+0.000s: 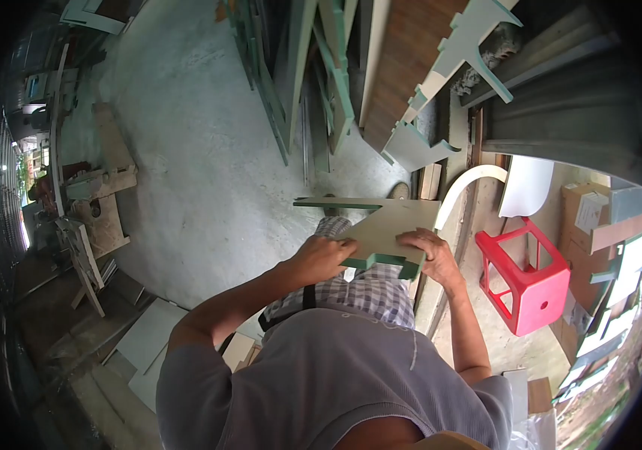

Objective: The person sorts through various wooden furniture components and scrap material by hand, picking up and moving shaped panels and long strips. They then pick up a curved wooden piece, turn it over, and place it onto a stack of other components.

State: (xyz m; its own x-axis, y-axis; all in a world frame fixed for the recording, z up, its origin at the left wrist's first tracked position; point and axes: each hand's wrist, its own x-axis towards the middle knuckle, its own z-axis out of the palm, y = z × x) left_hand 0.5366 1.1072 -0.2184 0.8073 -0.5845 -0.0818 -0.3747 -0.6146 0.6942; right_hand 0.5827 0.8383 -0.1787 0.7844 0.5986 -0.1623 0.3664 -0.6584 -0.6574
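In front of my body I hold a flat, pale board [384, 231] with green edges and an irregular cut-out outline. One narrow arm of it points left. My left hand [322, 256] grips its left lower edge, with fingers curled over the top face. On the right side, my right hand [433, 253] has its fingers bent over the board's face near the right edge. The thumbs are mostly hidden. Below the board, checkered shorts show.
Green-edged cut boards [336, 90] stand upright ahead, beside a brown panel [403, 52]. A red plastic stool [538, 281] lies tipped at right, near a cardboard box [579, 217]. Wooden scraps [103, 217] stand at left on the grey floor [186, 150].
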